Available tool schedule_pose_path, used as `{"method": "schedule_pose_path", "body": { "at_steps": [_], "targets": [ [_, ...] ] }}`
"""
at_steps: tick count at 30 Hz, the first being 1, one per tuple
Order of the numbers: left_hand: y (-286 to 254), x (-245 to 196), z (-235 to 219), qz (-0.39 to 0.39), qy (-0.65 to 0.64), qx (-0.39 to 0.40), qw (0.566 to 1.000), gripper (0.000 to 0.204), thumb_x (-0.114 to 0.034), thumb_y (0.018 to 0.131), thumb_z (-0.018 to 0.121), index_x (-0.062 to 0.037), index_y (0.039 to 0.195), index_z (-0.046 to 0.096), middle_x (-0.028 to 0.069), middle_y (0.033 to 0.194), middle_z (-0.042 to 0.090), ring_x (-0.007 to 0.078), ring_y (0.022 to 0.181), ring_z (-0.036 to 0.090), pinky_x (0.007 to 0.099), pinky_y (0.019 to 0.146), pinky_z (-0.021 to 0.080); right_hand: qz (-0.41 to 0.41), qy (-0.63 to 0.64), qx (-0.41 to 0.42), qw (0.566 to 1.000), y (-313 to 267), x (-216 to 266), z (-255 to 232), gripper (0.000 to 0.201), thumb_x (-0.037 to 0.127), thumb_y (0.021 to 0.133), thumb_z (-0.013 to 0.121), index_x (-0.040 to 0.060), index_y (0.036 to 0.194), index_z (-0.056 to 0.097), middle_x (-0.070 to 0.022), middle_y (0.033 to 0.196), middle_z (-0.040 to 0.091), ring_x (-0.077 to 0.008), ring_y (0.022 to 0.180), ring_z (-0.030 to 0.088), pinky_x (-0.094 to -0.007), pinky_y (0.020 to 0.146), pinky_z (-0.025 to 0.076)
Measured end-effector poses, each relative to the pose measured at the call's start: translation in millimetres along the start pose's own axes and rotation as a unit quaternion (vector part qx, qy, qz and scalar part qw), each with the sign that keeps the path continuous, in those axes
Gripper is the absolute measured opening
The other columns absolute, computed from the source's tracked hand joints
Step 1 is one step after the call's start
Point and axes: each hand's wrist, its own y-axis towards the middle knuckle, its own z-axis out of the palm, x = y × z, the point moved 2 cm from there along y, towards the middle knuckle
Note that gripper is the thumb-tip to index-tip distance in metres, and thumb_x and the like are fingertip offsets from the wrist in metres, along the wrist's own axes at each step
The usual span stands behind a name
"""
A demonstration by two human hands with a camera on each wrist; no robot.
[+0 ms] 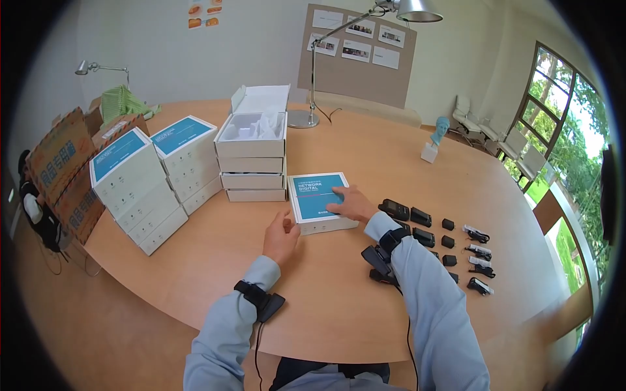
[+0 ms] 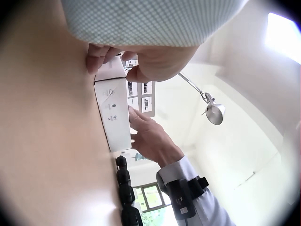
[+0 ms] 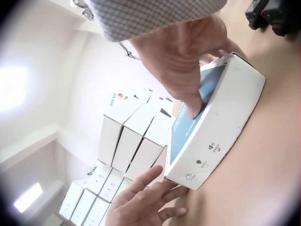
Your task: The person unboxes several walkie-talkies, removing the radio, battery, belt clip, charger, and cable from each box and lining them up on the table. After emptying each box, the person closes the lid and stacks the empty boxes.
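Note:
A flat white box with a blue printed lid [image 1: 310,201] lies closed on the table, in front of me. Over the right part of its lid rests my right hand [image 1: 356,204], the thumb and a finger on the blue print. In the right wrist view, the thumb [image 3: 193,104] lies on the lid. My left hand [image 1: 280,238] is at the box's left side, fingertips right at its near left corner. Its fingers are spread and loosely bent in the right wrist view. The left wrist view shows the box's white side [image 2: 113,113], with small printed icons.
Left of the box rises a stack of white boxes with an open box [image 1: 251,146] on top. Farther left stand stacked blue-topped boxes [image 1: 130,159] and brown cartons [image 1: 65,150]. Rows of black devices [image 1: 394,209], small black blocks [image 1: 448,224] and bundled cables [image 1: 479,236] lie right.

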Motion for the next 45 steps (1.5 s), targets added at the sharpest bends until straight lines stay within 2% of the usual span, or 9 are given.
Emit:
{"method": "schedule_pose_path", "body": {
  "at_steps": [5,7,16,23,32,35,38,42,45],
  "targets": [
    [-33.6,-25.0,-6.1,0.053,0.177,0.051,0.981,0.068,-0.016,0.086,0.076,-0.0040,0.147,0.047,0.0242,0.114,0.065,0.0385,0.107,0.066,0.0451,0.091,0.054,0.020,-0.036,0.012,0.999,-53.1,29.2,-4.9,0.075,0.046,0.084,0.073,0.0026,0.144,0.058,-0.0251,0.142,0.059,-0.0379,0.137,0.051,-0.0406,0.113,0.044],
    [-55.1,-51.9,-12.4,0.094,0.362,0.109,0.921,0.084,-0.014,0.079,0.082,-0.0069,0.152,0.040,0.0271,0.120,0.057,0.0460,0.117,0.058,0.0489,0.097,0.051,0.033,-0.009,0.015,0.999,-71.2,31.9,-3.4,0.072,0.043,0.086,0.070,0.0022,0.144,0.058,-0.0255,0.142,0.059,-0.0376,0.135,0.053,-0.0398,0.112,0.045],
    [-87.3,-72.5,-30.2,0.180,0.390,0.119,0.895,0.095,-0.004,0.071,0.086,-0.0083,0.151,0.035,0.0299,0.141,0.037,0.0522,0.117,0.057,0.0508,0.097,0.054,0.045,0.146,-0.073,0.986,-141.4,35.1,7.3,0.061,0.041,0.089,0.064,-0.0030,0.131,0.067,-0.0275,0.139,0.059,-0.0413,0.128,0.058,-0.0410,0.108,0.047],
    [-105.0,-83.0,-35.6,0.189,0.433,0.135,0.871,0.091,0.000,0.071,0.080,-0.0057,0.151,0.036,0.0304,0.149,0.034,0.0506,0.120,0.057,0.0489,0.095,0.055,-0.009,0.163,-0.110,0.980,-174.7,35.1,14.6,0.054,0.036,0.092,0.067,-0.0052,0.127,0.067,-0.0303,0.141,0.055,-0.0427,0.126,0.059,-0.0438,0.107,0.048],
    [-129.7,-103.9,-50.5,0.129,0.492,0.274,0.816,0.084,-0.008,0.076,0.072,0.0014,0.151,0.035,0.0332,0.154,0.032,0.0472,0.106,0.064,0.0482,0.087,0.058,-0.076,0.137,-0.110,0.982,-205.5,30.0,33.0,0.052,0.032,0.093,0.071,-0.0060,0.128,0.065,-0.0291,0.148,0.048,-0.0478,0.129,0.055,-0.0483,0.108,0.046],
    [-134.8,-105.8,-60.4,0.162,0.460,0.267,0.831,0.072,-0.011,0.078,0.071,-0.0008,0.145,0.044,0.0312,0.146,0.042,0.0459,0.096,0.067,0.0487,0.083,0.058,-0.077,0.155,-0.108,0.979,-210.2,26.3,37.0,0.049,0.030,0.093,0.071,-0.0051,0.127,0.066,-0.0285,0.148,0.049,-0.0471,0.129,0.056,-0.0473,0.108,0.046],
    [-125.3,-120.0,-66.9,0.143,0.451,0.318,0.822,0.040,-0.013,0.080,0.068,-0.0043,0.119,0.063,0.0194,0.126,0.059,0.0406,0.093,0.068,0.0494,0.078,0.056,-0.061,0.173,-0.101,0.978,-217.9,31.9,27.1,0.043,0.022,0.092,0.072,-0.0018,0.128,0.066,-0.0261,0.144,0.054,-0.0423,0.126,0.059,-0.0444,0.102,0.050],
    [-122.0,-120.4,-70.0,0.155,0.451,0.305,0.825,0.039,-0.013,0.081,0.068,-0.0033,0.119,0.065,0.0178,0.126,0.060,0.0395,0.097,0.067,0.0489,0.081,0.055,-0.135,0.107,-0.201,0.964,-233.3,53.1,4.4,0.038,0.010,0.090,0.074,-0.0003,0.126,0.067,-0.0237,0.136,0.061,-0.0365,0.113,0.066,-0.0425,0.092,0.054],
    [-117.7,-122.7,-69.3,0.143,0.463,0.302,0.821,0.038,-0.013,0.082,0.068,-0.0022,0.118,0.066,0.0170,0.125,0.062,0.0383,0.100,0.066,0.0484,0.083,0.054,-0.191,0.184,-0.118,0.957,-250.8,75.5,-7.6,0.039,0.001,0.086,0.074,0.0011,0.124,0.067,-0.0214,0.124,0.068,-0.0330,0.102,0.070,-0.0397,0.084,0.056]
  ]
}}
